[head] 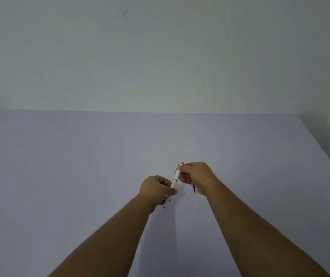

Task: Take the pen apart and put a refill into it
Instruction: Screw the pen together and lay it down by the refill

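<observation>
A white pen (176,175) with a metal clip is held above the table, tilted with its top end pointing away from me. My left hand (156,189) grips the pen's lower part, and the tip end sticks out below the fist. My right hand (196,175) pinches the upper part near the clip. A thin refill (195,196) with a black and yellow section and a clear tail lies or hangs just below my right hand; whether it touches the table I cannot tell.
A pale lilac table (80,176) fills the lower view, with its far edge against a plain grey-white wall (160,56). My two bare forearms reach in from the bottom.
</observation>
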A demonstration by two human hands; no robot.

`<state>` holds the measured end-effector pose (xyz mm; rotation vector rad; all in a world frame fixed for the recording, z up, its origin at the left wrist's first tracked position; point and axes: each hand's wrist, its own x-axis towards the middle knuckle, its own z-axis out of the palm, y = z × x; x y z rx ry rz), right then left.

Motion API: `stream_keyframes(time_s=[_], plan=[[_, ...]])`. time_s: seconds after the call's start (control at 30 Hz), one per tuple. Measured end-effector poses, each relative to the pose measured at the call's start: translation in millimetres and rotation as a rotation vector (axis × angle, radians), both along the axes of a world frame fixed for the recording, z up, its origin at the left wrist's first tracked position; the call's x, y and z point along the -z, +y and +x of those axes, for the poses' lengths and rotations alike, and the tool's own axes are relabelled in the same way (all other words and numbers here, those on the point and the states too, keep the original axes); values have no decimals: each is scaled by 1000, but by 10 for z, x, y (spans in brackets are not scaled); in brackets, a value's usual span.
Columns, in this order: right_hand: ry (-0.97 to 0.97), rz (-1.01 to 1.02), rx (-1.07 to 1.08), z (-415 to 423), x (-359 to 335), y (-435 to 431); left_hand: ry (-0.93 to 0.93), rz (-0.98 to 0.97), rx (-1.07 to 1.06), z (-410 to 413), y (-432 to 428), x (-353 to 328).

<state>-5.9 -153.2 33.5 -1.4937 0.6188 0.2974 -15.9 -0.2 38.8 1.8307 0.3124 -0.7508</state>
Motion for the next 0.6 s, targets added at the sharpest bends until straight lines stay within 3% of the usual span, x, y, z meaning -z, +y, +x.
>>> stream_keyframes(time_s=[0.23,0.3,0.43,0.6], plan=[[0,-49,-1,-30,98,35,21,36,-16,-29,-22,116],[20,-204,0,-29,171,42,26,81,-34,-41,-39,204],[108,-748,-141,-94,307,-34,0,167,-74,-60,-62,421],[255,-830,-203,-262,504,-114,-74,283,-40,-110,-107,609]])
